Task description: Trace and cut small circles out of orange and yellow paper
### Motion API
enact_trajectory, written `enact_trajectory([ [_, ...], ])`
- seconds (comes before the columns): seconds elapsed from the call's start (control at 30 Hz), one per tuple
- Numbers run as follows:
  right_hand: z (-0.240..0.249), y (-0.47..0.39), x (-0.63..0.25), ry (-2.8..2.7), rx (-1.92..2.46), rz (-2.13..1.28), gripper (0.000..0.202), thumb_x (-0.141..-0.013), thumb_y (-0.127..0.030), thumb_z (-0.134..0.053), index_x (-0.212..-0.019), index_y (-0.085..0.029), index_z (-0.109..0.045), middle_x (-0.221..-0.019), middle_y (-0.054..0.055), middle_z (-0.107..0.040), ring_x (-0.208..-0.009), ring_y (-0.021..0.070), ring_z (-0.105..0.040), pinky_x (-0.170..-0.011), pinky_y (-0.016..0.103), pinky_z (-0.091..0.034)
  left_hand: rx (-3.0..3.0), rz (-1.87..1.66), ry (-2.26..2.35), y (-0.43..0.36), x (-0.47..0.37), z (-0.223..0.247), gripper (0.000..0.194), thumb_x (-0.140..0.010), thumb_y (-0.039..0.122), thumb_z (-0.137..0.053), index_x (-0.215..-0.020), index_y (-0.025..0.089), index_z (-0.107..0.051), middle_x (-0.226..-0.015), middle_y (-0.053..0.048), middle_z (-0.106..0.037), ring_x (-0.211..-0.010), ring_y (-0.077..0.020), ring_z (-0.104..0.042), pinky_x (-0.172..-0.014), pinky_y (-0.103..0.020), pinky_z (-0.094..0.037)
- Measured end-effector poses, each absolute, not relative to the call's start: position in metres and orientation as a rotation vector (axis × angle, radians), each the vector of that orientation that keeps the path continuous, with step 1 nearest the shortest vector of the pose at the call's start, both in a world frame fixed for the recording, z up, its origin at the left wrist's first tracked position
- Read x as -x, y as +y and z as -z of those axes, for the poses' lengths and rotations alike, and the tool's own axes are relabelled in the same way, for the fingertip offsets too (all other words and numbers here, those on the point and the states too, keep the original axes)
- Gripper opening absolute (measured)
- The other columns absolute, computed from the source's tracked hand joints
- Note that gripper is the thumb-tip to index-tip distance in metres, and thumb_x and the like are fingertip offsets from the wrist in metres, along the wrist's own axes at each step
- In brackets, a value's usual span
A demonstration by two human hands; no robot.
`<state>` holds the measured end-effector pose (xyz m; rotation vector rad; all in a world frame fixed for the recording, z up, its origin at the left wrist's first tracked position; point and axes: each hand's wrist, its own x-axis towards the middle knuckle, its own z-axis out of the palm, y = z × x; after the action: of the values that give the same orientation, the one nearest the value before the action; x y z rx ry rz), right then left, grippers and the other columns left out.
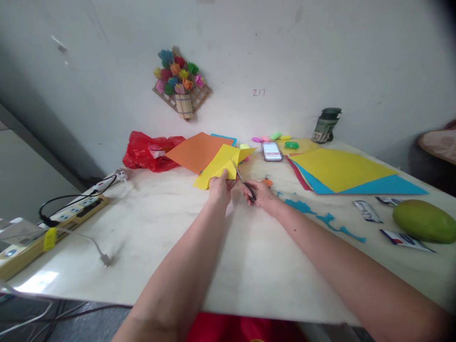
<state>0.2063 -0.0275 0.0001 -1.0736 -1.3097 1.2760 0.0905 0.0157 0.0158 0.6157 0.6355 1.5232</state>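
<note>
My left hand [221, 188] pinches the lower edge of a yellow paper sheet [217, 164], which is lifted off the table and bent at its right side. In my right hand [259, 194] is a pair of scissors [240, 175] with dark handles. Their blades point up and left and lie against the yellow sheet. An orange sheet [195, 151] lies behind the yellow one. Blue paper scraps [299, 205] are scattered to the right of my right hand, and a small orange scrap [267, 182] sits just behind it.
Coloured sheets [342, 166] are stacked at the right, near a green mango [423, 221] and small packets [366, 211]. A phone [272, 151] and a bottle [326, 126] stand farther back. A red plastic bag [149, 152] and a power strip [76, 211] are at the left.
</note>
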Motion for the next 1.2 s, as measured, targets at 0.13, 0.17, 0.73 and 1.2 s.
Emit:
enact_trajectory([
  [0.13, -0.0046, -0.0299, -0.2075, -1.32, 1.079, -1.297, 0.027, -0.066, -0.041, -0.062, -0.07, -0.017, -0.049, -0.049, -0.006, -0.047, -0.036, 0.0045, -0.042, -0.031, 0.015, -0.025, -0.673, -1.477, 0.678, 0.0139, -0.0901, -0.0171, 0.012, -0.076, 0.014, -0.053, -0.085, 0.007, -0.057, -0.068, -0.008, -0.063, -0.059, -0.0153, -0.062, -0.069, -0.032, -0.049],
  [0.17, -0.0052, -0.03, -0.208, -1.327, 1.08, -1.298, 0.028, -0.067, -0.041, -0.062, -0.069, -0.017, -0.048, -0.049, -0.006, -0.047, -0.036, 0.0044, -0.042, -0.031, 0.015, -0.024, -0.681, -1.473, 0.683, 0.0136, -0.0902, -0.017, 0.011, -0.075, 0.014, -0.053, -0.084, 0.008, -0.057, -0.067, -0.008, -0.063, -0.058, -0.0146, -0.061, -0.069, -0.031, -0.049],
  [0.73, -0.0062, -0.0286, -0.21, -1.314, 1.091, -1.271, 0.033, -0.068, -0.047, -0.062, -0.07, -0.017, -0.048, -0.048, -0.004, -0.05, -0.034, 0.0051, -0.044, -0.028, 0.015, -0.021, -0.728, -1.438, 0.633, 0.0122, -0.0918, -0.0122, 0.002, -0.073, 0.016, -0.056, -0.072, 0.016, -0.054, -0.066, -0.003, -0.062, -0.059, -0.014, -0.06, -0.068, -0.03, -0.048],
  [1.2, -0.0043, -0.0267, -0.2126, -1.32, 1.052, -1.288, 0.033, -0.067, -0.045, -0.063, -0.065, -0.017, -0.046, -0.048, -0.006, -0.047, -0.035, 0.004, -0.043, -0.031, 0.015, -0.024, -0.737, -1.441, 0.639, 0.0123, -0.0904, -0.0133, 0.005, -0.072, 0.018, -0.056, -0.074, 0.014, -0.054, -0.069, -0.004, -0.061, -0.061, -0.0137, -0.06, -0.066, -0.029, -0.048],
])
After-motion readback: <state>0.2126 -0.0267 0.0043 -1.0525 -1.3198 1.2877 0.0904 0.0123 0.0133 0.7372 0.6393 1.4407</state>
